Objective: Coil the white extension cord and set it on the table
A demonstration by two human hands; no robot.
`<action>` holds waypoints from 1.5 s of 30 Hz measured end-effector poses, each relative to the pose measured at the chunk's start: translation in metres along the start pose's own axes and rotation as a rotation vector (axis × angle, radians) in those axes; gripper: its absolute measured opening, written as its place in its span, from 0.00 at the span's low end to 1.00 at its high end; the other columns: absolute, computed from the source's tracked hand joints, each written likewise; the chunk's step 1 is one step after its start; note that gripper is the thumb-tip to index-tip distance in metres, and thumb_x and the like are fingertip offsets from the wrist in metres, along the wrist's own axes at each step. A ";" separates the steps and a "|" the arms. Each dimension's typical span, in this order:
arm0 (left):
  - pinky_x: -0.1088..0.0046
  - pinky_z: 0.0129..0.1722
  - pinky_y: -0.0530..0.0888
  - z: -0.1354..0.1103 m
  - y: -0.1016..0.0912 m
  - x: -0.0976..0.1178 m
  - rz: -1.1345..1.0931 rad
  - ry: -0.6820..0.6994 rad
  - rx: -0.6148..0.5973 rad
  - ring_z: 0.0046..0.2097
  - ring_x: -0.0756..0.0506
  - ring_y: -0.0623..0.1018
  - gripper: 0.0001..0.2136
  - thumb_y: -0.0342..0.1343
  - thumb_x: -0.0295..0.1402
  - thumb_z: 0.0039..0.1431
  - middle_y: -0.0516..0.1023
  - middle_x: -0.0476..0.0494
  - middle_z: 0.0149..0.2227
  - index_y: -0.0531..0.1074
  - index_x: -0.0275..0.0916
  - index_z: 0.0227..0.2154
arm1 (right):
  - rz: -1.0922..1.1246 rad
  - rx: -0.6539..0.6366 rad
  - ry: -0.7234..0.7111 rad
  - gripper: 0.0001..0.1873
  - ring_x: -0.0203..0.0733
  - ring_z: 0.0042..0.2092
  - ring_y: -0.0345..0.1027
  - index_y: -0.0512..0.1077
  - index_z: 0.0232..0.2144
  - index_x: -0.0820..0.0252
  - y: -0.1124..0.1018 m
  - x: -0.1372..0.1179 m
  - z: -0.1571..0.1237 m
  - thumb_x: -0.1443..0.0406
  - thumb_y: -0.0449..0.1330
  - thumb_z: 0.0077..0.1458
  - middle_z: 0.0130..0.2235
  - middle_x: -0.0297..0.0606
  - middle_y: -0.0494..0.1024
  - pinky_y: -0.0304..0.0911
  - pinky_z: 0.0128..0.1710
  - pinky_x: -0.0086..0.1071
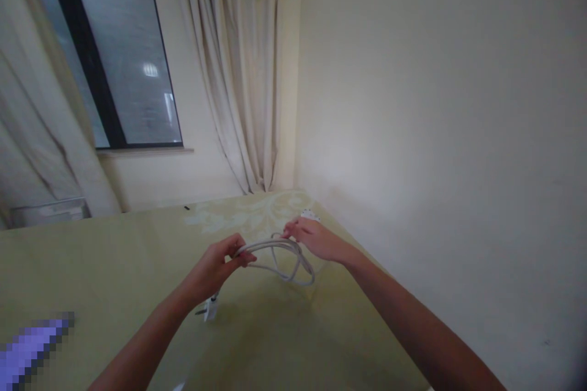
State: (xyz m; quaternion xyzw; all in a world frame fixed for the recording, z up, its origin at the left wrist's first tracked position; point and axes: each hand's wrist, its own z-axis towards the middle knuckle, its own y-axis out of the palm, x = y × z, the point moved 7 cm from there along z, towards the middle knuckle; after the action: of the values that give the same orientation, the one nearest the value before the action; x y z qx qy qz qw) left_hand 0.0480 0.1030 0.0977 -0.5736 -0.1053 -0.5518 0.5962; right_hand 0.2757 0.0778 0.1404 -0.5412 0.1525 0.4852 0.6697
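Observation:
A white cable [279,243] is gathered in loose loops between my two hands, above the table. My left hand [224,259] is closed around one side of the coil, thumb below and fingers over the top. Below that hand shows a white plug [211,308] with dark prongs. My right hand [314,237] pinches the far side of the loops with its fingertips, though the exact grip is partly hidden. Just behind the right hand is a white piece with dark holes [310,214], like the end of a power strip, mostly covered by the hand.
The table [114,269] has a yellow-green patterned cover and meets the wall [435,134] on the right. A small dark object [186,208] lies near its back edge. Curtains [238,73] hang beside the window behind. A pixelated purple thing [32,345] is at lower left.

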 end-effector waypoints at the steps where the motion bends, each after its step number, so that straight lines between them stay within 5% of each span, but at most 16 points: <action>1: 0.71 0.34 0.70 0.000 0.001 0.003 0.041 0.009 -0.002 0.36 0.44 0.79 0.14 0.59 0.46 0.62 0.83 0.44 0.32 0.73 0.40 0.29 | -0.036 0.041 -0.040 0.27 0.42 0.42 0.71 0.83 0.37 0.60 -0.008 -0.009 0.004 0.49 0.51 0.70 0.40 0.42 0.79 0.65 0.45 0.35; 4: 0.72 0.34 0.68 0.000 0.008 0.014 0.120 0.050 -0.058 0.34 0.45 0.78 0.12 0.60 0.44 0.61 0.82 0.48 0.31 0.73 0.42 0.29 | -0.119 -0.050 -0.125 0.20 0.41 0.43 0.71 0.83 0.38 0.59 -0.003 -0.029 0.020 0.53 0.56 0.68 0.43 0.42 0.79 0.64 0.46 0.34; 8: 0.73 0.36 0.67 0.003 0.017 0.025 0.218 0.115 -0.108 0.34 0.47 0.78 0.07 0.60 0.37 0.61 0.82 0.51 0.31 0.74 0.43 0.29 | -0.077 -0.630 -0.019 0.12 0.38 0.35 0.74 0.79 0.45 0.59 0.054 -0.030 0.022 0.62 0.65 0.58 0.35 0.34 0.82 0.64 0.36 0.28; 10: 0.73 0.34 0.66 0.003 0.016 0.027 0.271 0.119 -0.088 0.33 0.47 0.77 0.06 0.60 0.34 0.61 0.81 0.51 0.31 0.72 0.43 0.28 | -0.062 -0.769 0.029 0.12 0.36 0.31 0.74 0.77 0.45 0.59 0.069 -0.027 0.017 0.64 0.64 0.59 0.31 0.32 0.81 0.62 0.32 0.26; 12: 0.73 0.34 0.65 0.001 0.013 0.026 0.328 0.106 -0.066 0.32 0.47 0.77 0.06 0.59 0.34 0.61 0.80 0.50 0.30 0.72 0.42 0.28 | -0.111 -0.743 -0.017 0.08 0.34 0.29 0.70 0.78 0.40 0.61 0.070 -0.028 0.017 0.65 0.60 0.63 0.27 0.30 0.78 0.60 0.30 0.26; 16: 0.71 0.38 0.66 -0.007 0.008 0.025 0.409 0.094 -0.055 0.37 0.44 0.77 0.07 0.59 0.40 0.62 0.80 0.49 0.33 0.72 0.43 0.32 | -0.191 -0.568 -0.170 0.15 0.33 0.29 0.64 0.77 0.32 0.64 0.052 -0.031 0.016 0.62 0.56 0.67 0.25 0.31 0.72 0.55 0.31 0.26; 25: 0.67 0.50 0.71 -0.024 0.005 0.020 0.069 0.097 -0.164 0.48 0.43 0.78 0.08 0.61 0.38 0.61 0.81 0.46 0.43 0.69 0.42 0.33 | 0.179 -0.207 0.061 0.22 0.36 0.31 0.67 0.78 0.34 0.64 0.003 0.015 0.005 0.49 0.59 0.63 0.28 0.35 0.73 0.59 0.32 0.28; 32: 0.69 0.47 0.71 -0.025 0.010 0.023 0.085 0.082 -0.173 0.44 0.46 0.77 0.08 0.63 0.34 0.59 0.78 0.48 0.44 0.69 0.43 0.38 | 0.204 0.007 0.177 0.12 0.32 0.24 0.62 0.73 0.43 0.62 0.003 0.038 0.014 0.60 0.56 0.64 0.30 0.31 0.69 0.58 0.25 0.27; 36: 0.70 0.45 0.71 -0.027 0.010 0.029 0.211 0.100 -0.148 0.43 0.45 0.78 0.08 0.61 0.39 0.63 0.79 0.49 0.42 0.70 0.45 0.40 | -0.201 -0.014 0.004 0.11 0.35 0.32 0.67 0.73 0.46 0.59 0.006 0.009 0.026 0.67 0.60 0.61 0.39 0.36 0.73 0.63 0.35 0.30; 39: 0.68 0.45 0.71 -0.031 0.006 0.035 0.315 0.106 -0.095 0.44 0.44 0.79 0.10 0.58 0.43 0.65 0.79 0.49 0.43 0.71 0.46 0.45 | -0.469 -0.060 -0.161 0.15 0.40 0.39 0.68 0.75 0.45 0.61 0.017 -0.018 0.038 0.63 0.69 0.57 0.42 0.41 0.75 0.62 0.41 0.33; 45: 0.63 0.46 0.73 -0.041 0.001 0.033 0.379 0.100 -0.018 0.45 0.41 0.79 0.12 0.54 0.46 0.68 0.80 0.45 0.46 0.69 0.46 0.47 | -0.316 -0.217 -0.242 0.08 0.39 0.38 0.71 0.80 0.39 0.60 0.039 -0.031 0.050 0.62 0.63 0.65 0.34 0.36 0.80 0.59 0.39 0.29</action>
State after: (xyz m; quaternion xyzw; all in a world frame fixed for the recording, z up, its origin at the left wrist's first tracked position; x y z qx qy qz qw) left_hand 0.0402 0.0521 0.1092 -0.5603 0.0390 -0.4584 0.6888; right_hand 0.2132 0.1041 0.1584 -0.5651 -0.0690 0.4493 0.6885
